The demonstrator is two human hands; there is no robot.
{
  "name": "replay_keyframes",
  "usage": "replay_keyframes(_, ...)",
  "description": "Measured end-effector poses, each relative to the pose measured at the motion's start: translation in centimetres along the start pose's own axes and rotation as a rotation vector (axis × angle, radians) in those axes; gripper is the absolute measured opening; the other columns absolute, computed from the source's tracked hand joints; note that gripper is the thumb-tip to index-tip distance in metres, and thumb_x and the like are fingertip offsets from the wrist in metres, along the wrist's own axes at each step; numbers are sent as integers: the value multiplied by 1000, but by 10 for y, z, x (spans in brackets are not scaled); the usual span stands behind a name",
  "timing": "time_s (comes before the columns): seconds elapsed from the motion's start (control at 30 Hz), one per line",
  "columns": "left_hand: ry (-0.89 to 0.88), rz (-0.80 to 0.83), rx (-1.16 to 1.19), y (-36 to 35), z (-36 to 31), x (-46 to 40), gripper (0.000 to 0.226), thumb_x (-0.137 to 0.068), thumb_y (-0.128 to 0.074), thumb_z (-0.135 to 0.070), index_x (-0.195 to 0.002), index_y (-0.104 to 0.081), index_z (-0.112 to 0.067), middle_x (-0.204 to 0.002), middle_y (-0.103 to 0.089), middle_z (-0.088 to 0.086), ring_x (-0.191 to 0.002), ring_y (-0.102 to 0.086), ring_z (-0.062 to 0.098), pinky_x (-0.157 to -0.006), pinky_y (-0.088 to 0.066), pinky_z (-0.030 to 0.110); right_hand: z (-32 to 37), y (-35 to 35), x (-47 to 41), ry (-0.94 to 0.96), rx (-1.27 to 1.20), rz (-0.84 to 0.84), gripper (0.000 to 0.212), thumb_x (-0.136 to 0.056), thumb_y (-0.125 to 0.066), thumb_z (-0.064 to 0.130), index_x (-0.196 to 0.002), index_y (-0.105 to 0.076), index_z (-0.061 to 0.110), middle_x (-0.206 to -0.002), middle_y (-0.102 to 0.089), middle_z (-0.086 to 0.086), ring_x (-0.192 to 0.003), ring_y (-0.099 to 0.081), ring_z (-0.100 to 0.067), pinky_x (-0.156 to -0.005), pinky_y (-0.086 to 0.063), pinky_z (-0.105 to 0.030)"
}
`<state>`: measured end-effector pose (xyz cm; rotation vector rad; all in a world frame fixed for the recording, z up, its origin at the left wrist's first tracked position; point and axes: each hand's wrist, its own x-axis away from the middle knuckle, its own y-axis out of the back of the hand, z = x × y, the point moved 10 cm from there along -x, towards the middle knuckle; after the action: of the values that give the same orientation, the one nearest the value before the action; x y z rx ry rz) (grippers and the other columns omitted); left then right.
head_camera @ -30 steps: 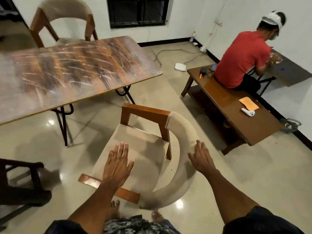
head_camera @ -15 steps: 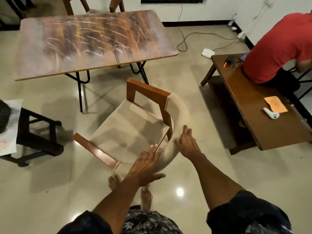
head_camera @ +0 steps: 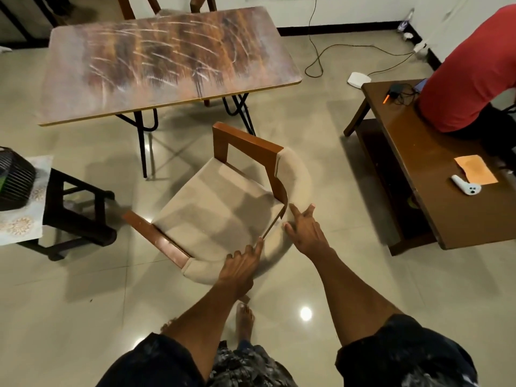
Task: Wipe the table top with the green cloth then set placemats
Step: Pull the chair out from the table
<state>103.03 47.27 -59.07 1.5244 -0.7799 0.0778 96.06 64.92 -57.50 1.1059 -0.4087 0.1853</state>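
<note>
Since a moment ago my left hand [head_camera: 240, 263] has slid off the chair [head_camera: 223, 208] seat to its padded backrest, and the chair now stands clear of the worktop [head_camera: 167, 60], turned at an angle. My left hand curls over the backrest's curved rim, gripping it. My right hand [head_camera: 304, 230] rests on the same rim farther right, fingers spread and mostly straight, pressing rather than gripping. The worktop lies ahead, its near long edge well apart from the chair, streaked with pale smears. I see no green cloth. What may be placemats [head_camera: 22, 216] lie on a dark stool at far left. Wiping seems not yet begun.
</note>
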Motion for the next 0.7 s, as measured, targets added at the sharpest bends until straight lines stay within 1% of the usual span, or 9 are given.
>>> replay_keyframes(0.03,-1,6,-16,1,0,1,103,-92,-66,-6,-165,6,-17,-150,-44,18,-117,-61,38,-97,-50,47,3,1,-2,-20,6,-10,61,-110,-46,41,-165,-26,20,-164,-11,-41,-126,-58,-54,-110,-45,-53)
replay_keyframes(0.1,-12,15,-45,3,-1,2,101,-91,-65,-5,-165,2,-17,-142,-48,17,-116,-61,37,-93,-50,45,9,6,-1,-67,17,-40,59,-108,-51,39,-160,-32,17,-161,-20,-40,-122,-62,-52,-106,-48,-53)
replay_keyframes(0.17,-24,31,-30,6,-1,2,100,-91,-66,-5,-165,0,-17,-142,-48,17,-116,-60,37,-93,-49,45,14,7,-2,-104,36,-47,58,-107,-54,37,-157,-35,15,-159,-23,-40,-119,-65,-49,-103,-51,-50)
replay_keyframes(0.23,-28,27,-42,11,10,7,98,-92,-64,-5,-166,0,-17,-142,-47,18,-116,-59,37,-93,-49,46,28,5,-5,-97,45,-55,59,-107,-55,35,-157,-34,13,-159,-21,-41,-118,-66,-49,-102,-52,-50)
replay_keyframes(0.33,-79,33,-69,8,19,11,94,-95,-61,-7,-166,1,-16,-142,-47,16,-113,-59,36,-90,-49,44,30,0,-2,-108,40,-49,60,-108,-54,32,-160,-32,13,-162,-16,-41,-119,-66,-47,-104,-52,-48)
replay_keyframes(0.47,-105,37,-82,5,36,13,95,-96,-66,-16,-166,-2,-19,-141,-49,12,-110,-60,32,-84,-47,41,36,-7,7,-71,37,-47,62,-108,-52,29,-163,-28,14,-164,-10,-40,-122,-63,-50,-108,-49,-49)
replay_keyframes(0.57,-136,29,-75,4,54,15,92,-97,-68,-30,-163,-4,-24,-137,-52,8,-106,-62,30,-75,-40,38,46,-13,14,-47,38,-34,63,-108,-53,26,-164,-26,14,-169,-1,-34,-126,-61,-47,-111,-47,-46)
replay_keyframes(0.63,-160,27,-79,4,67,16,93,-97,-68,-38,-164,-4,-27,-137,-51,6,-106,-62,30,-76,-42,39,55,-18,16,-20,58,-30,65,-107,-54,22,-164,-24,15,-171,7,-28,-128,-61,-45,-110,-48,-45)
replay_keyframes(0.7,-160,21,-83,5,84,18,92,-99,-64,-45,-164,0,-31,-141,-50,5,-110,-62,30,-83,-48,42,68,-22,11,25,111,-23,73,-102,-62,17,-163,-22,14,-172,11,-24,-127,-62,-44,-107,-52,-45)
